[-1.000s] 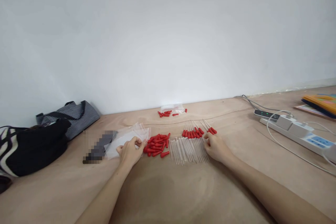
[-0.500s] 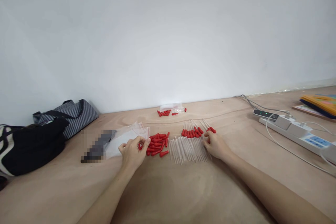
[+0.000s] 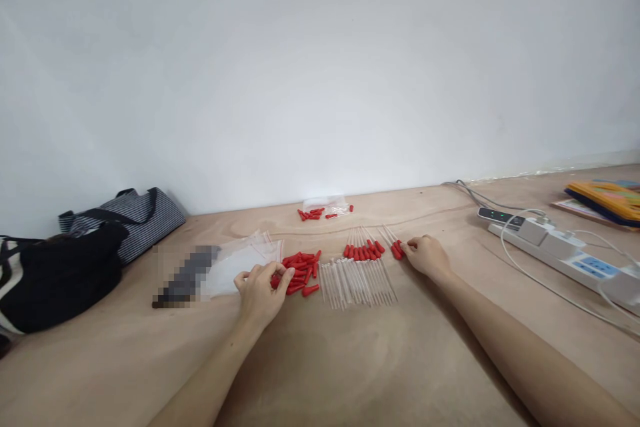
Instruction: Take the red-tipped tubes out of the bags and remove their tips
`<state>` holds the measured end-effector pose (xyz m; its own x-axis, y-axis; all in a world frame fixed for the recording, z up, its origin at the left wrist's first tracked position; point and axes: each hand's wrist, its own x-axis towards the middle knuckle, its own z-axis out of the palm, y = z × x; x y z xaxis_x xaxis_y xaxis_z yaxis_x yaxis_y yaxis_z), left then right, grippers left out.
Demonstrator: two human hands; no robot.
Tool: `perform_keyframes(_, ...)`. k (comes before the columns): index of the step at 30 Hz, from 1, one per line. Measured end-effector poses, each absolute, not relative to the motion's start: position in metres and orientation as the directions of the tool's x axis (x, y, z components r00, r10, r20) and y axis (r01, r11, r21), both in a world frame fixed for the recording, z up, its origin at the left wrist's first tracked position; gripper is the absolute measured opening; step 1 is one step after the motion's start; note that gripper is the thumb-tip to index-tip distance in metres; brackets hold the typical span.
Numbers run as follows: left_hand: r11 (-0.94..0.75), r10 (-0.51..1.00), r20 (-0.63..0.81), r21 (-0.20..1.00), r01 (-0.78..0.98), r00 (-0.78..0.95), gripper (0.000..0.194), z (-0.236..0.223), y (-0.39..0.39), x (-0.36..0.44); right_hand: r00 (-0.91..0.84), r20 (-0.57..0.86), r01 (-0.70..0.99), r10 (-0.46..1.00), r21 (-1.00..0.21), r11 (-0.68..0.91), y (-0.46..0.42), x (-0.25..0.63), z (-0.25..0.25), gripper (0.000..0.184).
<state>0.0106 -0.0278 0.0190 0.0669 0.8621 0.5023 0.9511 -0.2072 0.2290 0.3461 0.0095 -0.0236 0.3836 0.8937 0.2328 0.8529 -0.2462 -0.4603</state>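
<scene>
My left hand (image 3: 265,290) is closed in a pinch at the near left of a pile of red rubber bulbs (image 3: 303,265), with a red rubber bulb (image 3: 275,281) between thumb and fingers. Right of the pile lies a row of clear glass pipette tubes (image 3: 355,283). Behind it, a group of droppers (image 3: 364,251), tubes fitted with red bulbs, points away from me. To their right, my right hand (image 3: 425,257) has its fingertips closed at the bulb end of a dropper (image 3: 397,250) beside another one.
Clear zip bags (image 3: 240,263) lie left of the pile. Near the wall sit more red bulbs (image 3: 311,214) and a plastic bag (image 3: 325,203). A white power strip (image 3: 565,250) with cables is on the right, coloured folders (image 3: 605,200) beyond it. Bags (image 3: 65,273) stand at the left.
My right hand has moved right and slightly away, from the right end of the tube row to the droppers' right side. The left hand remains at the bulbs, shifted slightly right.
</scene>
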Motion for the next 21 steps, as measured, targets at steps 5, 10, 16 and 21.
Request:
perform_keyframes(5,-0.223,0.864,0.498,0.242,0.944,0.077,0.023,0.019,-0.03,0.015,0.407,0.224,0.814,0.886,-0.529,-0.24,0.01,0.346,-0.021,0.026)
perform_keyframes(10,-0.416,0.842,0.502,0.375,0.828,0.195,0.021,0.016,-0.036,0.028,0.394,0.248,0.721,0.885,-0.68,-0.13,-0.002,0.323,-0.01,0.034)
perform_keyframes(16,-0.512,0.859,0.374,0.627,0.587,0.35,0.03,0.004,-0.055,0.059,0.134,0.319,0.256,0.938,-0.926,0.279,-0.041,0.254,-0.01,0.033)
perform_keyframes(21,-0.367,0.918,0.257,0.838,0.403,0.302,0.034,-0.003,-0.062,0.075,-0.031,0.356,0.388,0.934,-0.857,0.339,-0.069,0.223,-0.013,0.026)
